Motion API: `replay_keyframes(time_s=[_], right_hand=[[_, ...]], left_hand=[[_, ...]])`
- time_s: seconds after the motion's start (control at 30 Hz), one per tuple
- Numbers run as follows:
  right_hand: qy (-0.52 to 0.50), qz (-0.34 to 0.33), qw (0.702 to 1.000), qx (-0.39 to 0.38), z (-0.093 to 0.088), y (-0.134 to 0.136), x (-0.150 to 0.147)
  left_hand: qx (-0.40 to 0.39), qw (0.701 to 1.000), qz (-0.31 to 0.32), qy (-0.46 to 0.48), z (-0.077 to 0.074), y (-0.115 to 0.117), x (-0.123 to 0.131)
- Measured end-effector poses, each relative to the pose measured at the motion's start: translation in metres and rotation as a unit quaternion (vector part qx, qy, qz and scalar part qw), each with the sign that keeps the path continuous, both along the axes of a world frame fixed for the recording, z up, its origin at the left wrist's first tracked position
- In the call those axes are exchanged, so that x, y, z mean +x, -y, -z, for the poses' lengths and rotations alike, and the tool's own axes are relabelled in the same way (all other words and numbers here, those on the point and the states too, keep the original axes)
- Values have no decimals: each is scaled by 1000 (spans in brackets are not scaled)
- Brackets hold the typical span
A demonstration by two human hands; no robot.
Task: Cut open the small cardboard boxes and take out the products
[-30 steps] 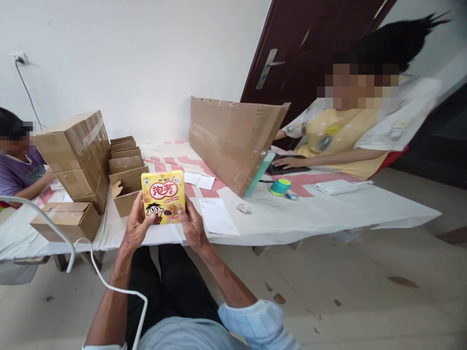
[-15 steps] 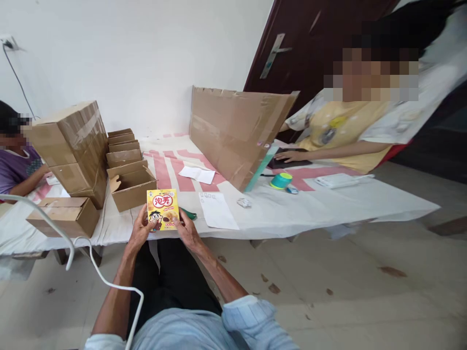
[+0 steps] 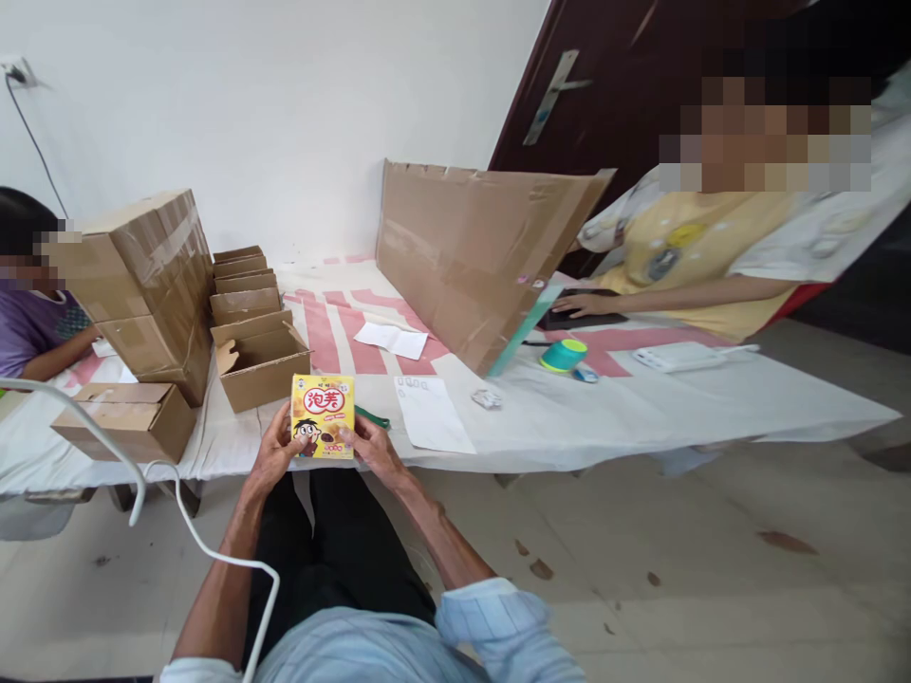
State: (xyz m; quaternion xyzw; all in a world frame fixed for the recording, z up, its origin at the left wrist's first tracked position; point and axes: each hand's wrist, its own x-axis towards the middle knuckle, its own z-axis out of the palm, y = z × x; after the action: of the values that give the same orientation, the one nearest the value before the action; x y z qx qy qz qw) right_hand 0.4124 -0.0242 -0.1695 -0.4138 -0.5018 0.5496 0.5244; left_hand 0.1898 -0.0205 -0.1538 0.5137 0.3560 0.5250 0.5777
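A yellow snack box with red lettering and a cartoon face is held upright at the table's near edge, its printed front toward me. My left hand grips its left side, thumb on the front. On the right side my right hand grips it the same way; the fingers behind the box are hidden. Just beyond my right hand lies a dark green object, partly covered. An open cardboard box stands right behind the snack box, to its left.
Taped cartons and a low closed carton stand at left. A large cardboard panel rises mid-table. Paper sheets, a teal cup-like item and a white power strip lie rightward. People sit at both sides; a white cable hangs near.
My view has shifted slightly, so the table things appear a little further right. Both hands still hold the snack box, which sits slightly lower in view.
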Motion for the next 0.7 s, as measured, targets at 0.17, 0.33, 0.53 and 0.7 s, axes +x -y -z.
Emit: replay_keyframes(time_s=[0.17, 0.33, 0.53, 0.7], right_hand=[[-5, 7, 1000, -20, 1, 3, 4], [-24, 30, 999, -25, -3, 4, 11], [1, 102, 995, -6, -11, -4, 31], [18, 157, 987, 10, -14, -20, 52]], left_hand=[[19, 989, -93, -114, 3, -6, -23], [98, 912, -331, -222, -7, -31, -75], [38, 935, -280, -214, -32, -87, -134], [54, 965, -179, -185, -43, -120, -143]])
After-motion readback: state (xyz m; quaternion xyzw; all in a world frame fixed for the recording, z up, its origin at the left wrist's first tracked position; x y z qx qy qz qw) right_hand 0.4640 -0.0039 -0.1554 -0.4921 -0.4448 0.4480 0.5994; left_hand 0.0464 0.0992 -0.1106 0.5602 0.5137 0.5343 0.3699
